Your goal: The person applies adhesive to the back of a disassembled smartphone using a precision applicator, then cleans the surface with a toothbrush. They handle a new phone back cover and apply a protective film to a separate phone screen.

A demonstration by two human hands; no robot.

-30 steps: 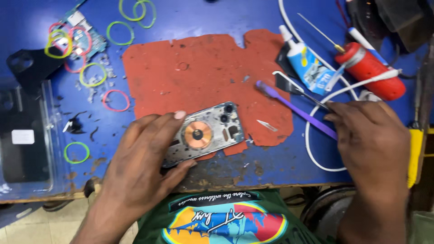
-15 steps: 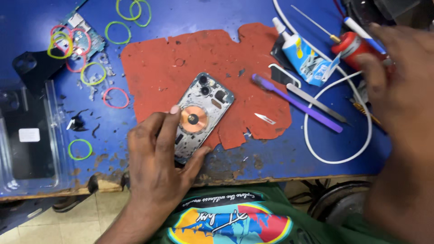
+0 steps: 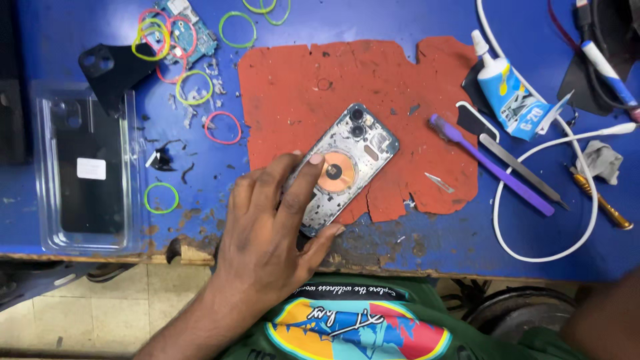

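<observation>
An opened phone back (image 3: 357, 143) with a copper charging coil and bare camera holes lies tilted on a torn red mat (image 3: 313, 80). My left hand (image 3: 273, 233) presses down on its lower half, fingers on top near the coil and thumb against its lower edge. My right hand is out of view; only a dark bit of forearm (image 3: 603, 320) shows at the bottom right corner.
Right of the phone lie a purple pry tool (image 3: 490, 163), a metal spudger (image 3: 523, 170), a small blade (image 3: 440, 181), a glue tube (image 3: 510, 93) and a looped white cable (image 3: 587, 193). A clear tray with a black panel (image 3: 83, 167) sits left, among coloured rubber bands (image 3: 223, 127).
My right hand left the tools, reached toward the far right, then went out of view. My left hand turned the phone more upright on the mat and keeps pressing on it.
</observation>
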